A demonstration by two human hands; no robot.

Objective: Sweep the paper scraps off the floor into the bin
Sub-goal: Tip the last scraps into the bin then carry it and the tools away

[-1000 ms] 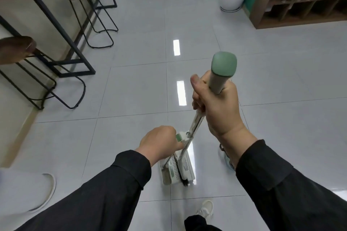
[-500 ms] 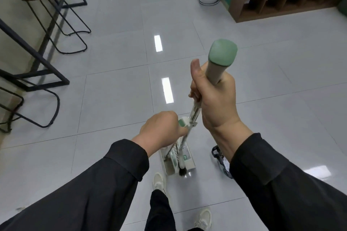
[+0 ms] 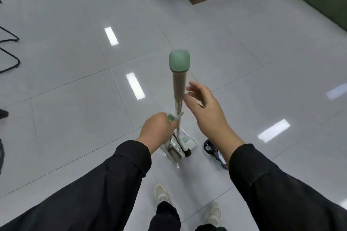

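Head view: green-capped beige-grip metal broom (image 3: 179, 82) stands upright w/ white plastic dustpan (image 3: 180, 144) at its foot on grey tile floor (image 3: 75, 99). Your left hand (image 3: 159, 129) grips dustpan's handle beside broom; right hand (image 3: 206, 112) just beside broom grip, fingers spread, holding nothing.

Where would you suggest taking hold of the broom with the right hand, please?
Probably on the beige grip sleeve just under the green cap of the broom, coming from its right side, where the open right hand already hovers. The handle stands nearly upright, so fingers can wrap it sideways. The left hand holds the shorter handle lower down, leaving that upper section free.
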